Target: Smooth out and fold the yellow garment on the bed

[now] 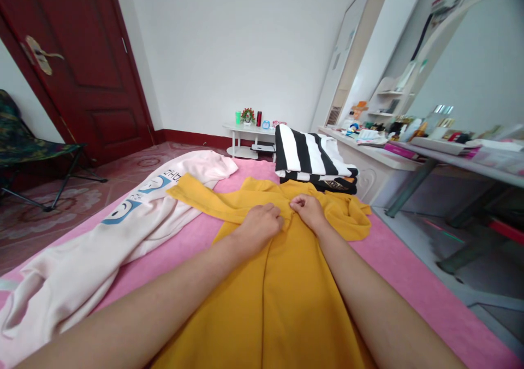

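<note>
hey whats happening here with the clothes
A person has both hands on a yellow garment spread over a pink bedcover. The left hand and right hand pinch the fabric near its top, close together. A pale pink sweatshirt lies to the left, and a striped folded stack sits just beyond.

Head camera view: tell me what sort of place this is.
Likely a bedroom: a pink bed cover strewn with clothes, a cluttered dressing table against a big mirror, and a red door.
</note>
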{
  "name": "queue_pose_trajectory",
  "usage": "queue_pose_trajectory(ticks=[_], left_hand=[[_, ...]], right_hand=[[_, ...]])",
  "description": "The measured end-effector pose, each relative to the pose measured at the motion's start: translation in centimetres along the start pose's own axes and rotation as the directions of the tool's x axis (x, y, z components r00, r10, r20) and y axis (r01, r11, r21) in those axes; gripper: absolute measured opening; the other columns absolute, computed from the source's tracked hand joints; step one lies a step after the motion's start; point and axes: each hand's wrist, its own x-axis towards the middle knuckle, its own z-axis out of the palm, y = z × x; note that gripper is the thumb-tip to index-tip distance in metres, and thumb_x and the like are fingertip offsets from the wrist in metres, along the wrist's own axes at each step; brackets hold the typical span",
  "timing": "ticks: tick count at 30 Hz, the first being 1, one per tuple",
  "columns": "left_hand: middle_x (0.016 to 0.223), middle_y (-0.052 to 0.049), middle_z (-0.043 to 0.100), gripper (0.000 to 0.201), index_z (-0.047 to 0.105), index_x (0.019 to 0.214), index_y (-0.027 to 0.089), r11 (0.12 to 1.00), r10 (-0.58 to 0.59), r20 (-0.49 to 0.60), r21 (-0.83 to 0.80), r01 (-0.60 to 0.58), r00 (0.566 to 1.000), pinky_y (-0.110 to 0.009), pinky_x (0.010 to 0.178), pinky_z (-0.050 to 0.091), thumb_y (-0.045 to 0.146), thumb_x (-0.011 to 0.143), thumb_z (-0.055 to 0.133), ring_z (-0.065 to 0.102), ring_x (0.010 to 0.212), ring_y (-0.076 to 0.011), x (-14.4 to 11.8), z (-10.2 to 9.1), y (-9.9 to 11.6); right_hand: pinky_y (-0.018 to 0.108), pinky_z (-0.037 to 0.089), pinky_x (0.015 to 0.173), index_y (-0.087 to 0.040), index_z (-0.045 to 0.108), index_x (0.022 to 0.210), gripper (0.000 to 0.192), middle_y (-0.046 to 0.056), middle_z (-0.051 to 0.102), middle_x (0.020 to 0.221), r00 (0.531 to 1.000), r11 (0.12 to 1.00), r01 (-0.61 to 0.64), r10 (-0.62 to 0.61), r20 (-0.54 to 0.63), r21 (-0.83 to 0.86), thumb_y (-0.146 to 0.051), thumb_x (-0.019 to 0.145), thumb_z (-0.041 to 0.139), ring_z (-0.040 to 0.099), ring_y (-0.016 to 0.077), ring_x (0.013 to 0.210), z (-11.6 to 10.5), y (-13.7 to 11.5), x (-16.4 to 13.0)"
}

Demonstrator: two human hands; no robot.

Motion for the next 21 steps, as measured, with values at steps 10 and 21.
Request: queue_pose_trajectory(ticks=[10, 21], left_hand=[[0.088, -0.005, 0.060, 0.023, 0.063, 0.094, 0.019, 0.947, -0.008, -0.096, -0.321, -0.023, 0.995, -0.027, 0.072, 0.042, 0.012, 0.085, 0.043, 0.056, 0.083, -0.0169, -2.6, -1.2, 0.1], [0.078, -0.005, 0.063, 0.021, 0.066, 0.081, 0.016, 0.803, -0.137, -0.051, -0.590, 0.081, 0.989, -0.025, 0.068, 0.042, 0.028, 0.086, 0.050, 0.057, 0.073, -0.0158, -2.3, 1.3, 1.3]], right_hand=[[0.027, 0.037, 0.060, -0.022, 0.060, 0.069, 0.009, 0.001, 0.063, 0.074, 0.987, 0.980, -0.077, 0.048, -0.152, -0.186, -0.027, 0.074, 0.054, 0.055, 0.0165, 0.068, -0.5, -0.9, -0.1], [0.036, 0.034, 0.102, -0.021, 0.059, 0.106, 0.028, 0.007, 0.060, 0.114, 0.896, 0.891, 0.410, -0.434, -0.099, -0.195, -0.018, 0.084, 0.041, 0.049, 0.0216, 0.115, -0.4, -6.0, -2.2]])
